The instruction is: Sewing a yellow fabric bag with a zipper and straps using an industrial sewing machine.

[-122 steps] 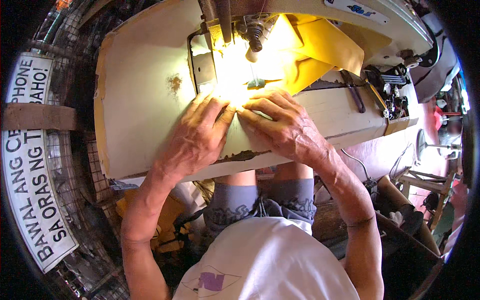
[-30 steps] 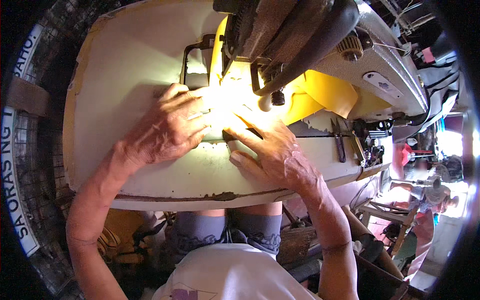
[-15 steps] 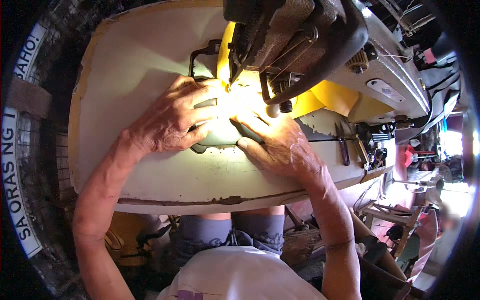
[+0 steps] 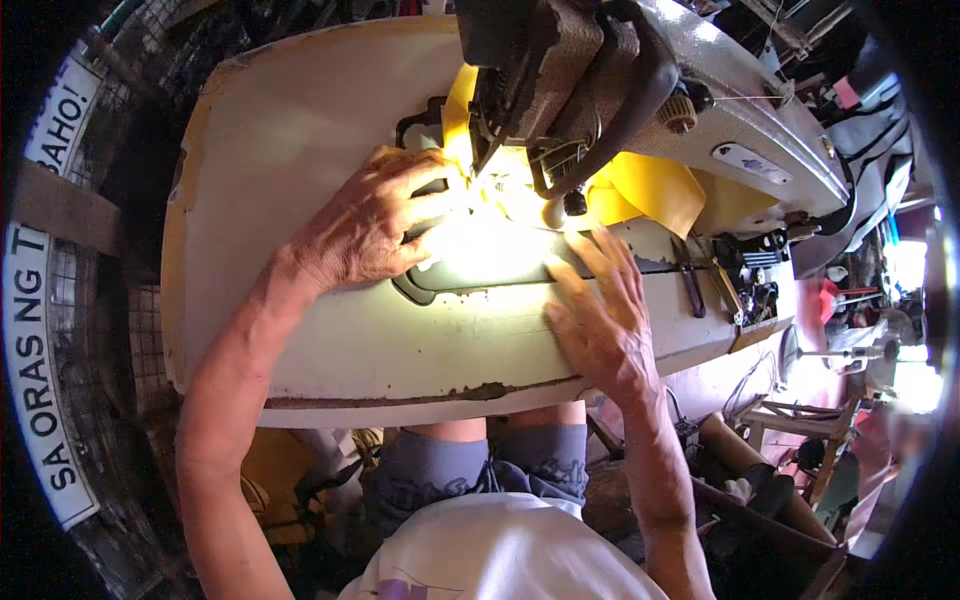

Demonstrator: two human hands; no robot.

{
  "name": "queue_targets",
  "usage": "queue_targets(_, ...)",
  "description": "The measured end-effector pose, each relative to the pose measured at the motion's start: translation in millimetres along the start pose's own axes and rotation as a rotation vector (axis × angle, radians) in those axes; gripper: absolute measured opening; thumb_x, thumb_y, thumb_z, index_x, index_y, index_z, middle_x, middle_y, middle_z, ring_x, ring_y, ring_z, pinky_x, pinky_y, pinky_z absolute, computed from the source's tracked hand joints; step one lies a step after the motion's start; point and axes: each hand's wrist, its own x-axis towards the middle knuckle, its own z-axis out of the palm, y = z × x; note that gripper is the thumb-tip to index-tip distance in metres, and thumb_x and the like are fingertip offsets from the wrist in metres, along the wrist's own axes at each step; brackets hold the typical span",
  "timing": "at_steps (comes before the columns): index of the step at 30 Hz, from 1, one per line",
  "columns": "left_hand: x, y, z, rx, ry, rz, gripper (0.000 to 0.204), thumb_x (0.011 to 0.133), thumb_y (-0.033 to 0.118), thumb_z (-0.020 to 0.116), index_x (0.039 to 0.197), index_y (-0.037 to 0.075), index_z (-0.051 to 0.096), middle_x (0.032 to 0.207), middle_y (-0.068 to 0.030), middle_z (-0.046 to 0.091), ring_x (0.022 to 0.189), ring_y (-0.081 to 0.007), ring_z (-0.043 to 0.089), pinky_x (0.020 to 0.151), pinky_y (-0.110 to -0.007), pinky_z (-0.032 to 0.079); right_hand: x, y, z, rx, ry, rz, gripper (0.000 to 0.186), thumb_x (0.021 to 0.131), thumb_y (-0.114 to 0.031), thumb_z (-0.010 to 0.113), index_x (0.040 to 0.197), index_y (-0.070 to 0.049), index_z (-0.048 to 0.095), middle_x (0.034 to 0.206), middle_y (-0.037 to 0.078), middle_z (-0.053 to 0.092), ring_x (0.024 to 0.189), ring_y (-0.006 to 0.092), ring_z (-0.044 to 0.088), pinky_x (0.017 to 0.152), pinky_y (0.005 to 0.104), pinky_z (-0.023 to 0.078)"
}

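Note:
A sewing machine [image 4: 560, 80] stands over the table, and its lamp floods the needle area with glare. Yellow sheet material [image 4: 655, 190] lies under the machine head, with a narrow strip of it rising left of the needle. My left hand [image 4: 375, 225] rests left of the needle, its fingers spread over the work and their tips washed out by light. Beneath them shows a dark-edged plate [image 4: 418, 292] with rounded corners. My right hand [image 4: 605, 315] is to the right and nearer me, fingers apart and holding nothing; whether it touches the surface I cannot tell.
The pale tabletop [image 4: 280, 170] has a worn front edge. Dark-handled snips [image 4: 690, 280] and a yellow-handled tool [image 4: 728, 292] lie at the right, beside a black mechanism [image 4: 765, 265]. A fan [image 4: 870, 352] stands farther off at the right.
My right hand has drawn away from the lit work toward the right, and its fingers have straightened. My left hand stays by the needle. The whole view has shifted slightly.

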Motion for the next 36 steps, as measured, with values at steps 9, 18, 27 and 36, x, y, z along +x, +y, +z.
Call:
queue_targets(9,-2,-5,6,0.032,0.030,-0.070,0.023,0.087,0.023,0.062,0.106,0.010,0.068,0.119,-0.0086,0.061,0.113,-0.0230,0.058,0.103,-0.042,0.040,-19,5,8,0.029,0.096,0.187,0.030,0.085,-0.009,0.070,0.115,-0.004,0.067,0.131,0.018,0.057,0.128,0.0382,0.050,0.107,0.0474,0.042)
queue_targets(18,-5,-16,9,-0.057,0.064,0.011,0.024,0.089,0.020,0.065,0.108,0.007,0.069,0.113,-0.0085,0.064,0.111,-0.0270,0.059,0.098,-0.043,0.045,-43,68,-20,-0.468,0.510,0.564,0.047,0.098,-0.020,0.059,0.138,0.004,0.050,0.146,0.025,0.045,0.137,0.0377,0.042,0.114,0.0451,0.032)
queue_targets(27,-8,-17,12,-0.010,0.059,0.006,0.027,0.089,0.023,0.065,0.113,0.010,0.069,0.122,-0.0099,0.061,0.117,-0.0246,0.057,0.103,-0.044,0.042,-53,96,-26,-0.538,0.379,0.411,0.035,0.101,-0.022,0.053,0.125,0.002,0.063,0.133,0.020,0.059,0.124,0.0368,0.052,0.105,0.0442,0.041)
queue_targets(36,-12,-13,13,-0.070,0.089,0.002,0.028,0.085,0.019,0.067,0.110,0.009,0.069,0.119,-0.0101,0.061,0.113,-0.0254,0.058,0.102,-0.044,0.044,-52,90,-27,-0.565,0.360,0.455,0.032,0.100,-0.022,0.055,0.121,0.001,0.063,0.125,0.019,0.064,0.116,0.0350,0.058,0.101,0.0445,0.044)
